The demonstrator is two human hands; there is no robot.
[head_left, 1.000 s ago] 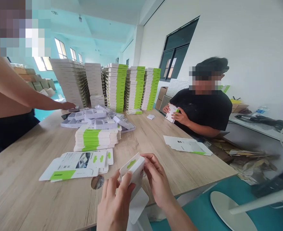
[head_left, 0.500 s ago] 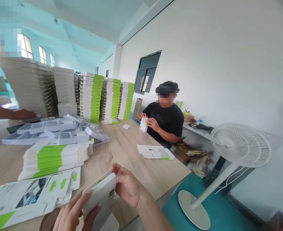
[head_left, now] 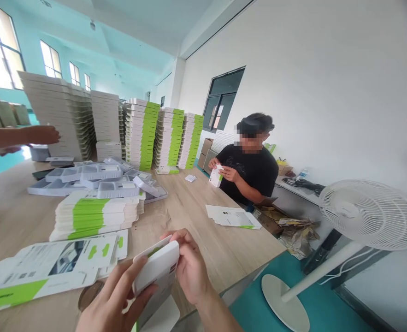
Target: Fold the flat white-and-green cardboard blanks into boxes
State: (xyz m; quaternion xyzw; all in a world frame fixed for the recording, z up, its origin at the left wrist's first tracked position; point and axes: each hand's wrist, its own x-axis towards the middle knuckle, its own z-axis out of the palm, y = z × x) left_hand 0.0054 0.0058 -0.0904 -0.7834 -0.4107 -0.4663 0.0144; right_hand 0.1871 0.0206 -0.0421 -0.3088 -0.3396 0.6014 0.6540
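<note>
Between my hands, over the table's front edge, is a white and green cardboard box [head_left: 158,272], tilted, with a loose flap hanging at its lower end. My left hand [head_left: 118,290] grips its left side, fingers on top and thumb on the near face. My right hand [head_left: 191,265] closes on the far right corner, its fingertips partly hidden behind the box. To the left lie flat printed box blanks [head_left: 82,249], and behind them a pile of folded white and green cartons [head_left: 89,214].
White plastic trays [head_left: 99,173] lie heaped on the table [head_left: 185,216], with tall stacks of boxes [head_left: 141,133] behind. Across the corner a person [head_left: 250,166] holds a small box [head_left: 216,176]. Another person's arm [head_left: 20,136] reaches in at left. A white fan [head_left: 348,207] stands at right.
My view has turned slightly left, so the scene sits further right. The box in my hands has tipped, showing more of its top end. The arm at left has lifted off the trays.
</note>
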